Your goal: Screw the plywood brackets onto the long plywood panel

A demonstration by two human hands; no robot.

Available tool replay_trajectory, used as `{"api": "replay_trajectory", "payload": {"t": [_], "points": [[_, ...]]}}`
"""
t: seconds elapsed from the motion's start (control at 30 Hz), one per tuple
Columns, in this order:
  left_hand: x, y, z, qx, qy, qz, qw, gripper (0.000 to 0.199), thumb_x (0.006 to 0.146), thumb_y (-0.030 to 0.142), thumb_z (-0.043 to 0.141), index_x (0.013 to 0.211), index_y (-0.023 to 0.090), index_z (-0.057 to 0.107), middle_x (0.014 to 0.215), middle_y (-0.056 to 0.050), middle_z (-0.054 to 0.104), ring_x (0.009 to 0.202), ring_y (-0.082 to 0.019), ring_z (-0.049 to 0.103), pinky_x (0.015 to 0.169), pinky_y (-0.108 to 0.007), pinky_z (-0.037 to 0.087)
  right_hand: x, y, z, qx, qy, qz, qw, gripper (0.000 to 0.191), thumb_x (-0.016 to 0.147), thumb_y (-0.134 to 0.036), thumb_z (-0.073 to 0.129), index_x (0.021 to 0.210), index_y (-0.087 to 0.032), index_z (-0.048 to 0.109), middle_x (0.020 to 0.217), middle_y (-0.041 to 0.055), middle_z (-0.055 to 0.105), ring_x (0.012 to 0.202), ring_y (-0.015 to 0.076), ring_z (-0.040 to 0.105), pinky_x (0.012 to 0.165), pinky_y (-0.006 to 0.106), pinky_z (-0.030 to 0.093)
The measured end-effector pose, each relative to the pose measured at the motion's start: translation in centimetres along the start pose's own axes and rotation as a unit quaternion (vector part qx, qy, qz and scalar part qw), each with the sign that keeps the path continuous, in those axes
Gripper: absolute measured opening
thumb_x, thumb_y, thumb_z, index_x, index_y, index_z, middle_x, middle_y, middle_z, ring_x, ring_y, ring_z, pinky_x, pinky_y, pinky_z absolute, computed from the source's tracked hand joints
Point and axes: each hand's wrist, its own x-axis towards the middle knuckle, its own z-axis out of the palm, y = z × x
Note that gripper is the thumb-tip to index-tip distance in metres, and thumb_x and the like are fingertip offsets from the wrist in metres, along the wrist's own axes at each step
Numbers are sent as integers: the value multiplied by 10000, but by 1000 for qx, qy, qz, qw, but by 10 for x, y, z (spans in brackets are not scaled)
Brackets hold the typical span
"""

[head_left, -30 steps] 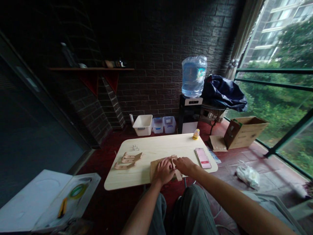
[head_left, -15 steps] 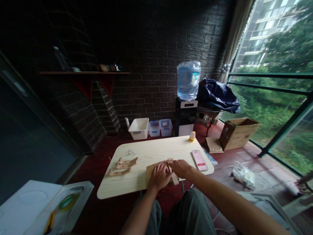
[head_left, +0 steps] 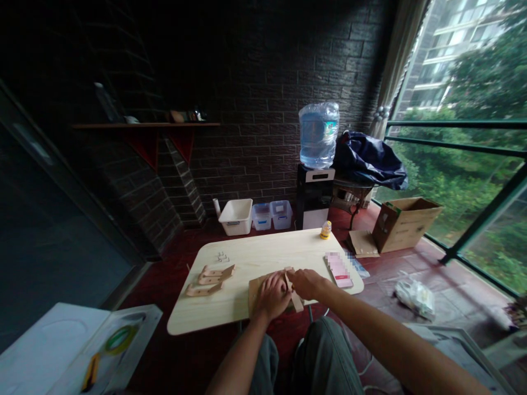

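On the near side of the pale table (head_left: 242,258), my left hand (head_left: 274,293) presses down over a brown board (head_left: 254,288), fingers bent across it and thumb toward the right. A light wooden piece (head_left: 297,303) lies at the board's right end, its far tip showing past my hands. My right hand (head_left: 304,282) is closed beside my left one, above that wooden piece; whatever its fingers grip is hidden. To the left lie curved wooden parts (head_left: 205,289) with holes. Small metal pieces (head_left: 223,257) sit behind them.
A pink-screened phone (head_left: 340,270) and a yellow-based small bottle (head_left: 325,230) are on the table's right. At lower left, an open white case (head_left: 140,329) holds green tape and a yellow cutter. Plastic bins (head_left: 236,216), a water dispenser (head_left: 315,192) and a cardboard box (head_left: 405,225) stand beyond.
The whole view has shifted slightly. Both hands stay at the same wooden parts, with only a small change in the right hand's pose.
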Motion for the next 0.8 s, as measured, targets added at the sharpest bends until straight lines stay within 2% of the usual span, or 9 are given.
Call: {"api": "replay_trajectory", "payload": {"t": [0.2, 0.4, 0.5, 0.63, 0.73, 0.8], "points": [[0, -1, 1, 12, 0, 9, 1000, 133, 931, 364, 523, 961, 259, 599, 1465, -21, 501, 1438, -227, 330, 1213, -460, 235, 3, 2, 4, -17, 4, -28, 999, 386, 919, -128, 478, 1304, -135, 519, 1203, 181, 678, 1036, 263, 696, 786, 356, 570], [1, -2, -1, 6, -11, 9, 1000, 176, 943, 391, 498, 971, 253, 604, 1484, -29, 484, 1440, -230, 326, 1208, -461, 234, 6, 2, 7, -8, 5, 30, 1000, 402, 940, -238, 505, 1315, -94, 512, 1114, 204, 700, 1021, 281, 701, 787, 349, 570], [1, 0, -3, 5, -19, 3, 1000, 189, 948, 391, 481, 983, 255, 607, 1495, -20, 475, 1442, -223, 319, 1210, -456, 226, -2, 5, 2, 9, 3, 1, 1000, 444, 929, -244, 516, 1356, -130, 470, 1147, 194, 694, 1034, 287, 697, 792, 370, 572], [1, 3, -6, 5, -29, -18, 999, 225, 947, 390, 464, 1071, 263, 603, 1487, -18, 485, 1445, -214, 312, 1212, -440, 217, -13, 4, -2, -13, -4, -33, 999, 405, 935, -151, 463, 1337, -198, 483, 1230, 178, 661, 1016, 275, 705, 780, 372, 572], [1, 4, -7, 1, -32, -21, 999, 268, 951, 399, 447, 1129, 264, 594, 1492, -20, 483, 1446, -209, 313, 1218, -416, 207, -14, 0, 0, -36, -1, -37, 999, 399, 940, -127, 454, 1331, -193, 494, 1284, 198, 626, 1014, 267, 707, 761, 352, 573], [0, 3, -6, 1, -29, -16, 999, 287, 962, 414, 425, 1139, 260, 590, 1498, -22, 478, 1443, -207, 318, 1220, -416, 203, -12, -1, 5, -38, 1, -40, 999, 370, 940, -133, 468, 1304, -180, 515, 1254, 196, 644, 997, 264, 713, 749, 342, 573]]}}
